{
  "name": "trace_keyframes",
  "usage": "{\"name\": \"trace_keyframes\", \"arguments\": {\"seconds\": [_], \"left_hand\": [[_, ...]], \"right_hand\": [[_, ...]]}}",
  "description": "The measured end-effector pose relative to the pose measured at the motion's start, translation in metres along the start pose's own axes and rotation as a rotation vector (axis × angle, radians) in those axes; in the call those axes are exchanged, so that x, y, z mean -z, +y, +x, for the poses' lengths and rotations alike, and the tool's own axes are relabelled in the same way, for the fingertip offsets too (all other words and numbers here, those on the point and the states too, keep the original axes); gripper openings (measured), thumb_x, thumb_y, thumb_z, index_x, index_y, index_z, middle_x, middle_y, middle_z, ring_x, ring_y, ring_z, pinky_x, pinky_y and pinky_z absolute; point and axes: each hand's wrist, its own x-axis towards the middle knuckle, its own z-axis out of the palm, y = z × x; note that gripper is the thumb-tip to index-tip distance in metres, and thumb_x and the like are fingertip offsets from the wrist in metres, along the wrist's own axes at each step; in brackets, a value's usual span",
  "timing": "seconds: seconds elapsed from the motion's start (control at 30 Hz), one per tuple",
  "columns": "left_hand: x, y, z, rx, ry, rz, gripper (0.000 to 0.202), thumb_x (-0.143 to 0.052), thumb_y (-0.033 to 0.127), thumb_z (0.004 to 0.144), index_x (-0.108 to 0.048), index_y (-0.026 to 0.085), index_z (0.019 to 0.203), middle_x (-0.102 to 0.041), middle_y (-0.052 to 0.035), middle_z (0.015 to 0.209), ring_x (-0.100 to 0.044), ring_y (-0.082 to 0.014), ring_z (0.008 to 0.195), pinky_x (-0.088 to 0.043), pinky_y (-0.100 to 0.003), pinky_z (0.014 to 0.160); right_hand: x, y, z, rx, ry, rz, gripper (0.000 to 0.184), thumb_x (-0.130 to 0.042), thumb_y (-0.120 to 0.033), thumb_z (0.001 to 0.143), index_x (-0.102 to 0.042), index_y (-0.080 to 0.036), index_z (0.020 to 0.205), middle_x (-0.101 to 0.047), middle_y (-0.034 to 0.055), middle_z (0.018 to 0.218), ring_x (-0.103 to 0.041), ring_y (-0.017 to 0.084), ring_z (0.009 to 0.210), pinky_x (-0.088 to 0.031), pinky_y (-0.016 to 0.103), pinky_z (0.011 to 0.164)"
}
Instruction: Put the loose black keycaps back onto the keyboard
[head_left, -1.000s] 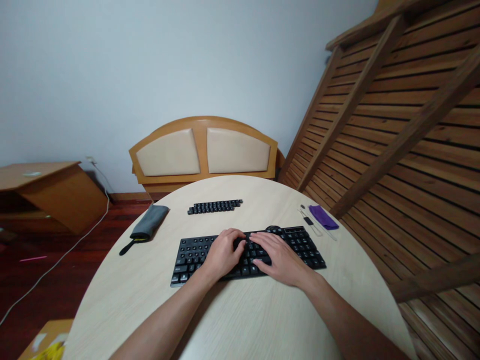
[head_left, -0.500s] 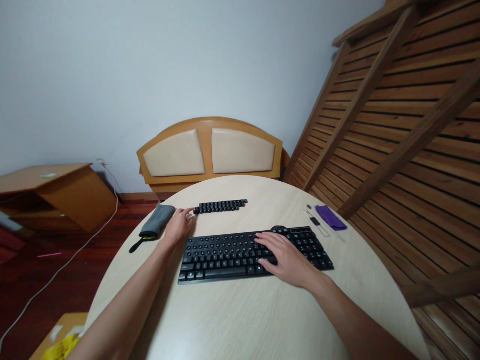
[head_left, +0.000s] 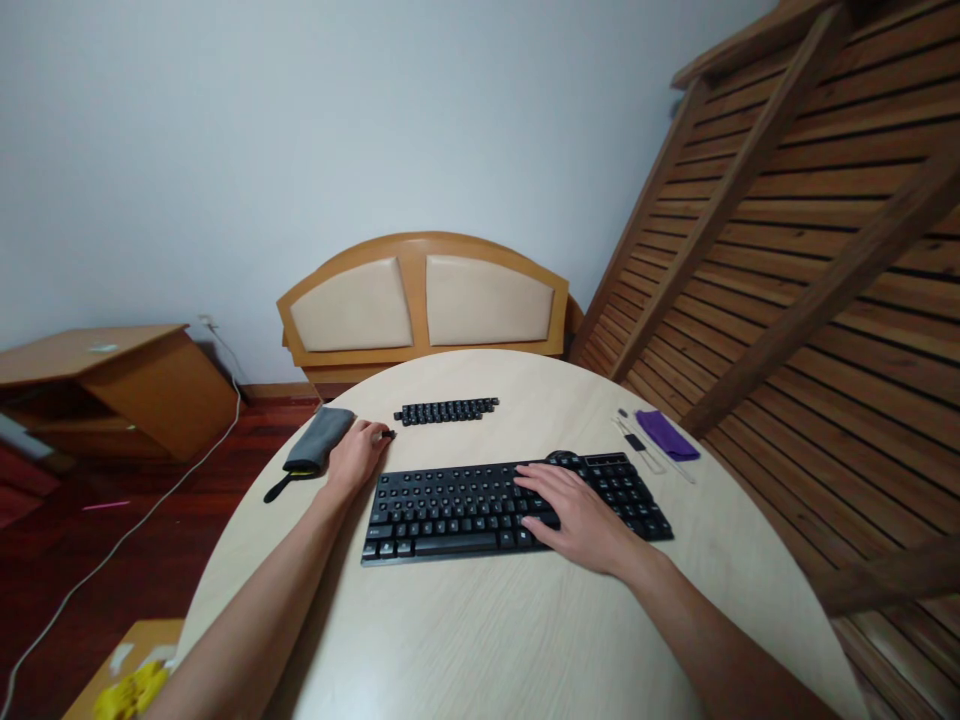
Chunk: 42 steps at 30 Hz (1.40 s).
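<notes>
A black keyboard point(head_left: 465, 505) lies on the round pale wooden table point(head_left: 487, 640). My right hand point(head_left: 574, 515) rests flat on its right half, fingers stretched out. My left hand point(head_left: 358, 452) lies on the table beyond the keyboard's left corner, its fingertips pinched on a small black keycap point(head_left: 388, 434). A row of loose black keycaps point(head_left: 446, 411) lies farther back, just right of that hand. A grey pouch point(head_left: 319, 440) with a black strap sits left of my left hand.
A purple cloth point(head_left: 666, 434) and thin tools point(head_left: 636, 442) lie at the table's right edge. A padded wooden headboard point(head_left: 424, 300) stands behind the table. A slatted wooden frame point(head_left: 795, 250) leans at the right. A wooden cabinet point(head_left: 127, 385) and a cable are on the floor at left.
My left hand left the keyboard, reached back left toward the keycap row, and now holds a small keycap on the table. My right hand stayed on the keyboard.
</notes>
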Motion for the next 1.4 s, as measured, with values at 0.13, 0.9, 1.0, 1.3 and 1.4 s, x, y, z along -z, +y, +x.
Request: {"name": "trace_keyframes", "arguments": {"seconds": [0.13, 0.9, 1.0, 1.3, 1.4], "left_hand": [[0.016, -0.011, -0.022, 0.026, -0.061, -0.022, 0.024, -0.053, 0.038, 0.091, -0.07, 0.025, 0.101, -0.07, -0.0049, 0.11, -0.066, -0.0236, 0.094, -0.048, -0.027, 0.073], [0.057, -0.008, -0.081, -0.131, -0.428, -0.679, 0.037, -0.056, 0.051, 0.088, -0.07, 0.018, 0.097, -0.071, -0.009, 0.102, -0.063, -0.0221, 0.092, -0.049, -0.034, 0.084], [0.057, -0.007, -0.081, -0.139, -0.428, -0.678, 0.037, -0.057, 0.051, 0.087, -0.07, 0.018, 0.095, -0.07, -0.0091, 0.103, -0.062, -0.0223, 0.093, -0.049, -0.034, 0.084], [0.055, -0.008, -0.083, -0.155, -0.419, -0.657, 0.037, -0.057, 0.05, 0.088, -0.07, 0.018, 0.1, -0.071, -0.0084, 0.102, -0.063, -0.0213, 0.089, -0.049, -0.032, 0.077], [0.055, -0.008, -0.083, -0.154, -0.423, -0.659, 0.036, -0.058, 0.049, 0.088, -0.069, 0.017, 0.102, -0.07, -0.0086, 0.101, -0.063, -0.0215, 0.089, -0.05, -0.032, 0.078]], "right_hand": [[0.0, 0.001, 0.0, 0.007, 0.0, -0.001, 0.046, -0.058, -0.039, 0.092, -0.055, -0.025, 0.135, -0.054, 0.0085, 0.142, -0.046, 0.026, 0.133, -0.037, 0.049, 0.112], [-0.006, 0.006, 0.001, 0.012, 0.018, -0.023, 0.043, -0.057, -0.04, 0.093, -0.057, -0.025, 0.134, -0.055, 0.0086, 0.141, -0.048, 0.028, 0.132, -0.041, 0.052, 0.109], [-0.005, 0.005, 0.001, 0.011, 0.014, -0.018, 0.043, -0.057, -0.041, 0.093, -0.057, -0.026, 0.133, -0.055, 0.0088, 0.141, -0.048, 0.029, 0.132, -0.041, 0.053, 0.109], [-0.005, 0.005, 0.001, 0.009, 0.011, -0.011, 0.044, -0.056, -0.042, 0.093, -0.057, -0.026, 0.134, -0.055, 0.0079, 0.141, -0.047, 0.028, 0.133, -0.041, 0.052, 0.109], [-0.004, 0.005, 0.001, 0.003, 0.005, -0.017, 0.044, -0.056, -0.042, 0.093, -0.057, -0.026, 0.134, -0.055, 0.0075, 0.141, -0.047, 0.027, 0.133, -0.041, 0.051, 0.109]]}}
